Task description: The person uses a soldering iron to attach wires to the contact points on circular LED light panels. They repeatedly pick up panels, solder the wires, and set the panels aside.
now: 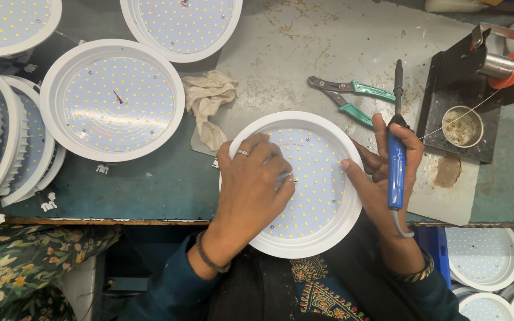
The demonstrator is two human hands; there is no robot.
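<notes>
Centrally, at the lower middle of the frame, a round white lamp is seen lying face up on the grey mat, its near rim projecting over the bench edge. The left hand is laid across the dotted panel, fingers curled and drawn together at a small point near the panel's middle; whether something is pinched there cannot be told. The right hand is closed around a blue soldering iron, held tip-up, while its thumb is pressed against the lamp's right rim.

The lamp is judged light and rigid, with a smooth plastic rim. The dotted panel is judged fragile, so the rim is the preferred place of hold. Green-handled pliers and a crumpled rag lie above; a solder stand is placed at the upper right.
</notes>
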